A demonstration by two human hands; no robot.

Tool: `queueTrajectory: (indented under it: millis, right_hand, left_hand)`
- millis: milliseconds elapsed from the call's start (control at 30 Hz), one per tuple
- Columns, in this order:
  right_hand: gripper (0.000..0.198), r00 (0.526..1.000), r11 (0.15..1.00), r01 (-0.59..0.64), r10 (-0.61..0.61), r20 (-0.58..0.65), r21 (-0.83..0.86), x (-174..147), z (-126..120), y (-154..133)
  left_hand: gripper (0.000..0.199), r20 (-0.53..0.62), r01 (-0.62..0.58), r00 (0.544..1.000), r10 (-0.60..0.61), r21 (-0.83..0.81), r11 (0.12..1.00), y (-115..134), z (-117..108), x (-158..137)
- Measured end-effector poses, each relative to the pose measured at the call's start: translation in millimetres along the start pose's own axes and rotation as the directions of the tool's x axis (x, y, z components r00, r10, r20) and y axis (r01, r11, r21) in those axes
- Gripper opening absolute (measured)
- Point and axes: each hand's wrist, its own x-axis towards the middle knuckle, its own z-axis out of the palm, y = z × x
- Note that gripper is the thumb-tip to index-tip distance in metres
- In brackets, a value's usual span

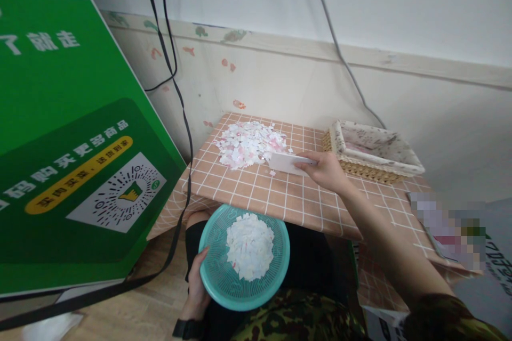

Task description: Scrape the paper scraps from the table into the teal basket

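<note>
A pile of small white and pinkish paper scraps (250, 144) lies on the checked tablecloth (240, 189). My right hand (323, 169) pinches a flat white card (286, 163), whose far end is at the pile's right edge. Over my lap, my left hand (198, 279) grips the rim of a turquoise plastic colander (216, 277) from the left side. Inside the colander sits a heap of white paper scraps (250, 248). The fingers of my left hand are partly hidden under the rim.
A lined wicker basket (372, 170) stands at the table's back right. A large green sign (60, 90) rises at the left, with a black strap (184, 181) hanging beside it. The wall (288, 80) borders the table behind.
</note>
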Motion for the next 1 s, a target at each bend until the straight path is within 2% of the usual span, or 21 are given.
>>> queueTrajectory:
  millis: [300,567,667,833,1000]
  right_hand:
    - [0.023,0.997,0.997,-0.071,0.072,-0.022,0.037,-29.3,-5.8,1.0]
    - [0.019,0.998,0.997,-0.057,0.058,-0.033,0.044,-37.1,-6.7,-2.1]
    - [0.02,0.995,0.997,-0.075,0.076,-0.071,0.02,-44.7,-5.3,2.8]
    - [0.023,0.972,0.995,-0.102,0.099,-0.214,-0.003,-47.6,3.5,17.0]
    - [0.024,0.989,0.998,-0.05,0.055,-0.134,0.039,-38.9,10.7,25.7]
  left_hand:
    - [0.013,0.01,-0.002,1.0,0.002,0.005,1.0,-0.1,1.0,-0.4]
    - [0.014,0.015,0.0,1.0,0.0,0.015,1.0,0.0,2.7,-1.6]
    - [0.015,0.006,0.0,1.0,0.0,0.021,1.0,-0.5,0.4,0.2]
    - [0.015,0.006,-0.024,1.0,0.024,0.03,0.999,-1.3,-1.8,2.6]
    - [0.015,0.014,-0.015,1.0,0.015,0.041,0.999,-1.5,-0.9,1.8]
